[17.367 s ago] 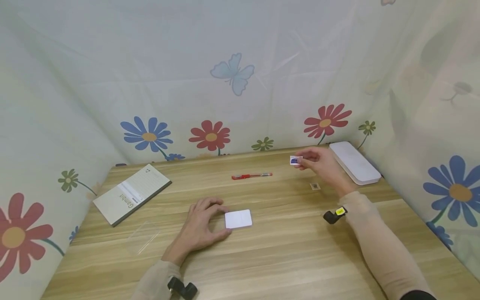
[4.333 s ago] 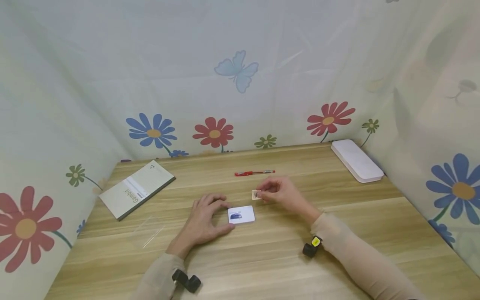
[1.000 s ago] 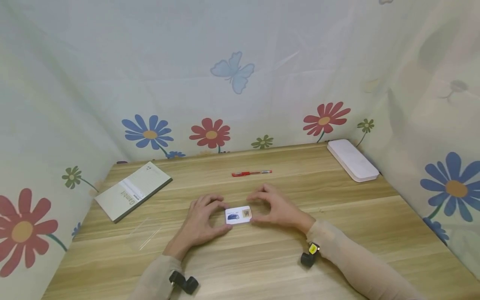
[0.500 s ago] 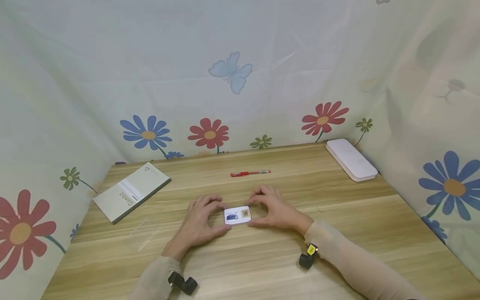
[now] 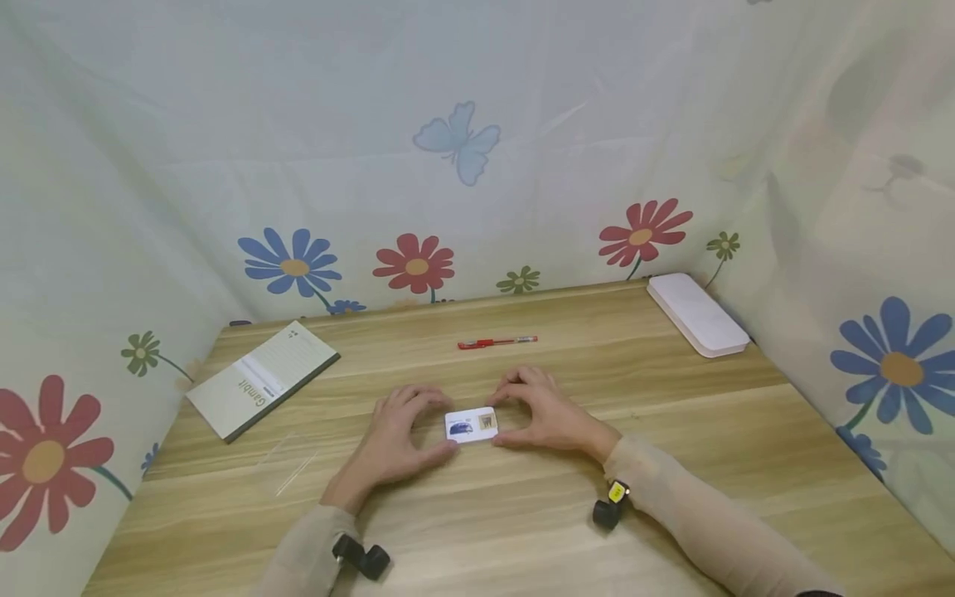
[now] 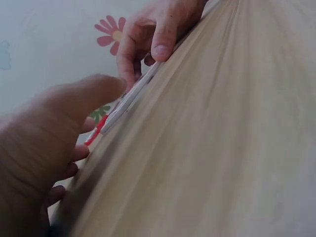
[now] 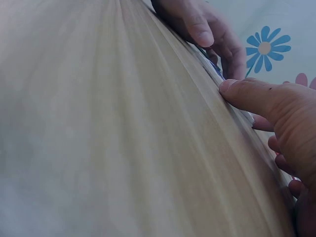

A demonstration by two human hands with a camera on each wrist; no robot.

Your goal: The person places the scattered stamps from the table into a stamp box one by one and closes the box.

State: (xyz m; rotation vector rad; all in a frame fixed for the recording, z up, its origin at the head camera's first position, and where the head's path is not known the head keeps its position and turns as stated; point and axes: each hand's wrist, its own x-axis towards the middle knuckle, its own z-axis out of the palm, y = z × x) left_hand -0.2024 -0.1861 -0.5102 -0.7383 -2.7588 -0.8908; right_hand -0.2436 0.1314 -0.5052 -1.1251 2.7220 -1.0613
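A small white card (image 5: 472,437) lies flat between my hands in the head view. On its top, a blue car-picture stamp (image 5: 460,428) is at the left and a tan stamp (image 5: 487,420) at the right. My right hand (image 5: 548,413) holds the card's right end between thumb and index finger; its thumb (image 7: 242,94) is at the card edge in the right wrist view. My left hand (image 5: 397,437) curves loosely around the left end. In the left wrist view its blurred thumb (image 6: 101,94) is raised over the card, not pressing it.
A red pen (image 5: 496,342) lies beyond the hands. At the back left is a notepad (image 5: 261,380), with a faint clear plastic sleeve (image 5: 287,464) in front of it. A white case (image 5: 697,315) stands at the back right. Flowered curtains (image 5: 336,124) enclose the table.
The blue stamp, then the tan stamp, was in my right hand earlier; both now lie on the card. My right hand has since taken the card's right end, and my left thumb has loosened.
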